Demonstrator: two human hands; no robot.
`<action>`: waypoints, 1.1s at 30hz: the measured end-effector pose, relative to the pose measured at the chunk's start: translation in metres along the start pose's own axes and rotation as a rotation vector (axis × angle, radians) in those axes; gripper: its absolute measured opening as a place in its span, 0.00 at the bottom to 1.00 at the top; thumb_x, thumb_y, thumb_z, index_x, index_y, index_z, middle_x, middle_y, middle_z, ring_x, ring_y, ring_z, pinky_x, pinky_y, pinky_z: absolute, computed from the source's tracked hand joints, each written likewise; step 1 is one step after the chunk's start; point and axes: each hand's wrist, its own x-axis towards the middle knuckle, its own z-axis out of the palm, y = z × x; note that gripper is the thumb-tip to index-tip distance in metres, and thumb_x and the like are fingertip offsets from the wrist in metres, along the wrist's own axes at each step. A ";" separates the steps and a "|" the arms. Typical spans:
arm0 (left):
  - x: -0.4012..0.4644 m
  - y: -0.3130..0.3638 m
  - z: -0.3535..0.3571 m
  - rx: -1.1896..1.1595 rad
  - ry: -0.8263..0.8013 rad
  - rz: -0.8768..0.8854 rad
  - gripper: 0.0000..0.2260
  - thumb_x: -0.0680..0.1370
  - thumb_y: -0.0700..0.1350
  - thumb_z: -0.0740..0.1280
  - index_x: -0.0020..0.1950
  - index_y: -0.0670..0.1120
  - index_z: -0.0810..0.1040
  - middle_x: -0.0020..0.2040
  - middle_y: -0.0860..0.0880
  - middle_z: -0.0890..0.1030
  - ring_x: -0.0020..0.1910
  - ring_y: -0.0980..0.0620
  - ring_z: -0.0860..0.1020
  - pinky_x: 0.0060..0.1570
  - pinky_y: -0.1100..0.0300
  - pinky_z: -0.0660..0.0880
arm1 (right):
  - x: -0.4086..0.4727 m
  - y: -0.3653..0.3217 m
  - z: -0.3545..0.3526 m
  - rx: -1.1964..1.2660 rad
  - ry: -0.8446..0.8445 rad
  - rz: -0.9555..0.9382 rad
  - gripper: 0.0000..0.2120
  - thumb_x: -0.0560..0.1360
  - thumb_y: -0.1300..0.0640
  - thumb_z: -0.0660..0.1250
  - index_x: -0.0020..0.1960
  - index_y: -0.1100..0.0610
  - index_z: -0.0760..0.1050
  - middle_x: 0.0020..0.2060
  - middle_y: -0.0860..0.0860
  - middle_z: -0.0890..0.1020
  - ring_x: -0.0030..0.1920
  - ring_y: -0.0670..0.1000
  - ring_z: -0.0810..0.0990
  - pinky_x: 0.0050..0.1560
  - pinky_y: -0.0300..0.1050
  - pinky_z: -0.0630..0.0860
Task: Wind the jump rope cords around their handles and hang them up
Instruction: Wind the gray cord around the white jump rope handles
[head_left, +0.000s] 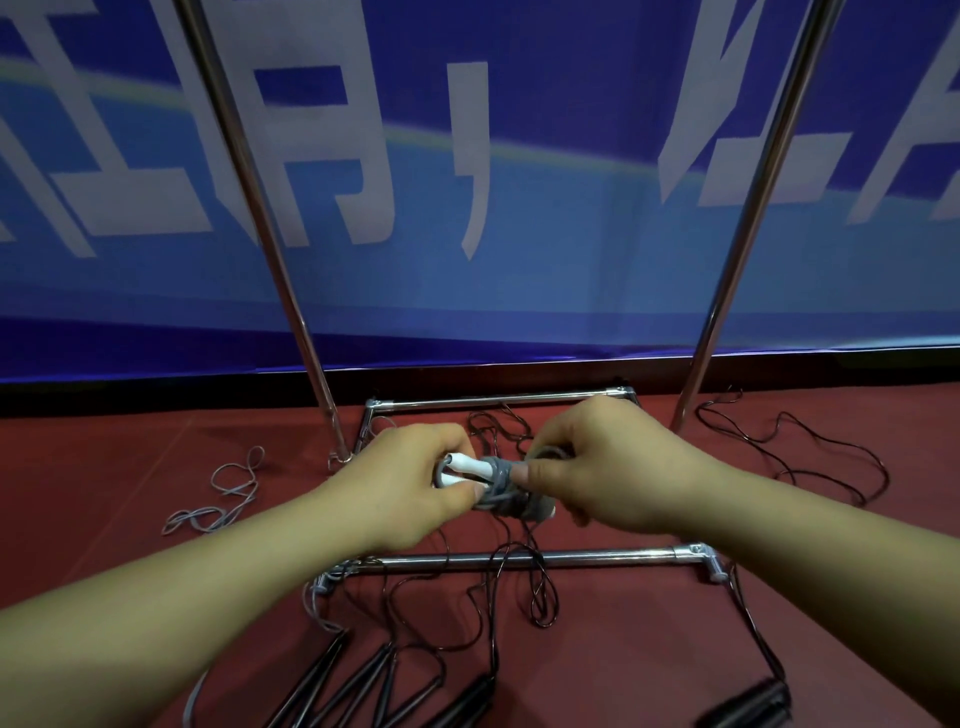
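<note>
I hold a jump rope with white handles (470, 466) in front of me, its grey cord (503, 486) wound in a thick bundle around them. My left hand (410, 483) grips the bare white ends of the handles on the left. My right hand (608, 467) pinches the grey cord at the bundle's right side, thumb on top. A metal hanging rack (524, 558) stands on the floor just beyond and below my hands, its two uprights rising out of view.
Several black jump rope handles (363, 686) lie on the red floor near me, their thin black cords (810, 457) tangled across the rack base and to the right. A loose grey cord (223, 499) lies at left. A blue banner covers the wall behind.
</note>
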 end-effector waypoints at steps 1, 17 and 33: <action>-0.001 0.001 -0.001 0.021 -0.034 0.016 0.04 0.77 0.49 0.71 0.46 0.51 0.79 0.32 0.55 0.75 0.28 0.59 0.69 0.31 0.63 0.66 | -0.001 0.000 -0.001 0.036 0.007 0.007 0.12 0.77 0.47 0.70 0.39 0.53 0.83 0.25 0.48 0.80 0.25 0.42 0.74 0.27 0.34 0.69; -0.018 0.029 -0.016 -0.225 -0.352 0.268 0.01 0.80 0.44 0.69 0.51 0.50 0.79 0.42 0.46 0.79 0.40 0.45 0.76 0.44 0.46 0.75 | -0.007 0.001 -0.003 0.631 -0.050 0.289 0.13 0.77 0.56 0.71 0.37 0.62 0.78 0.26 0.54 0.75 0.25 0.49 0.73 0.28 0.40 0.71; -0.009 0.038 -0.004 -0.758 0.294 -0.208 0.07 0.77 0.44 0.72 0.49 0.40 0.80 0.39 0.41 0.84 0.34 0.48 0.83 0.37 0.57 0.83 | 0.007 -0.006 0.018 1.130 0.264 0.360 0.10 0.79 0.56 0.68 0.45 0.63 0.78 0.32 0.59 0.77 0.31 0.55 0.75 0.35 0.49 0.73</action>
